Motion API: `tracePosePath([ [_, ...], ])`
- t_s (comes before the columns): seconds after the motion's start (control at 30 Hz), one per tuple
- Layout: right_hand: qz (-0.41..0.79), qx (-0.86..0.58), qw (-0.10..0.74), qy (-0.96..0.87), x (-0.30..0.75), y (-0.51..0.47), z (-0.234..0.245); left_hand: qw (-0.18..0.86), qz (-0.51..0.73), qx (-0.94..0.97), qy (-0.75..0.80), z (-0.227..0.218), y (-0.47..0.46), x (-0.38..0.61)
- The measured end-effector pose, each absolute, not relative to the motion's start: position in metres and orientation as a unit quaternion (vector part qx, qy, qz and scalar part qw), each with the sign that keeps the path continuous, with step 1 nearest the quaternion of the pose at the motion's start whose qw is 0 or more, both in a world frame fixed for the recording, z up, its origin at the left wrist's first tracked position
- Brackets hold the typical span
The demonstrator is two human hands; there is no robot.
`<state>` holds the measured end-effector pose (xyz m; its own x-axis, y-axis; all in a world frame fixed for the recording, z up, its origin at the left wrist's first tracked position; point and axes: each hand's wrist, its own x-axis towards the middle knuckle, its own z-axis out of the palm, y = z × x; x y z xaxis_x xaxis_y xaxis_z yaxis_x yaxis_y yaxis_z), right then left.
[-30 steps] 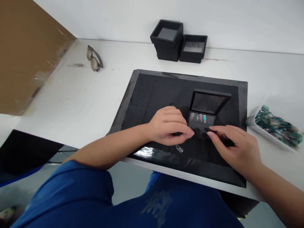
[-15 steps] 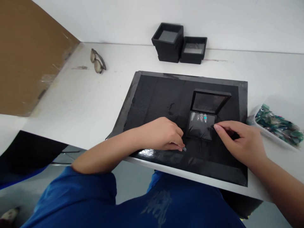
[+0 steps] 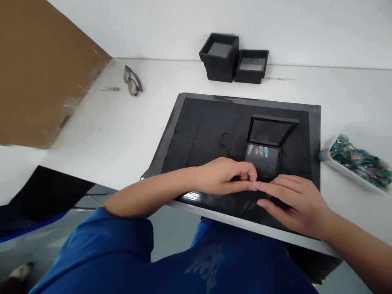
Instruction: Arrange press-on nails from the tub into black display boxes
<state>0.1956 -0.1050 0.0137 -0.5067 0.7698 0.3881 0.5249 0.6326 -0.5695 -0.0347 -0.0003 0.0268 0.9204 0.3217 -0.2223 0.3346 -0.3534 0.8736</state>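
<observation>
A small black display case [image 3: 263, 162] stands on the black mat with its framed lid [image 3: 271, 131] raised. Along the upper part of its film lie several press-on nails [image 3: 259, 151], one with a turquoise spot. Just in front of the case, my left hand [image 3: 228, 176] is closed in a pinch. The small clear piece between its fingertips is now mostly hidden. My right hand [image 3: 298, 204] reaches in from the right, its index fingertip touching the left fingertips. Its thumb is held apart below, and the hand covers the case's lower right corner.
A black mat [image 3: 202, 130] lies on the white table [image 3: 101, 122]. At the back are stacked black cases [image 3: 220, 59] and a lower case pile [image 3: 251, 67]. Glasses [image 3: 133, 81] lie far left, near a cardboard panel [image 3: 49, 73]. On the right, a white tub [image 3: 352, 173] holds green-tinted packets [image 3: 361, 163].
My right hand has left the case's right edge and come down and left to the left fingertips. My left hand has moved right with its pinch. The view has shifted slightly.
</observation>
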Motion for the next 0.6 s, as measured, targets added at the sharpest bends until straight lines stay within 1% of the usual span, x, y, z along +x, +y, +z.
tracePosePath([
  [0.1, 0.143, -0.395, 0.326, -0.847, 0.196, -0.103, 0.007, 0.573, 0.008, 0.796, 0.198, 0.027, -0.002, -0.032],
  [0.37, 0.141, -0.383, 0.373, -0.833, 0.198, -0.098, 0.006, 0.669, 0.04, 0.722, 0.172, 0.025, -0.01, -0.028],
  [0.5, 0.161, -0.389, 0.394, -0.817, 0.197, -0.099, 0.009, 0.707, 0.115, 0.668, 0.202, 0.019, -0.016, -0.024],
  [0.6, 0.132, -0.41, 0.401, -0.809, 0.197, -0.101, 0.011, 0.721, 0.165, 0.626, 0.245, 0.014, -0.021, -0.02],
])
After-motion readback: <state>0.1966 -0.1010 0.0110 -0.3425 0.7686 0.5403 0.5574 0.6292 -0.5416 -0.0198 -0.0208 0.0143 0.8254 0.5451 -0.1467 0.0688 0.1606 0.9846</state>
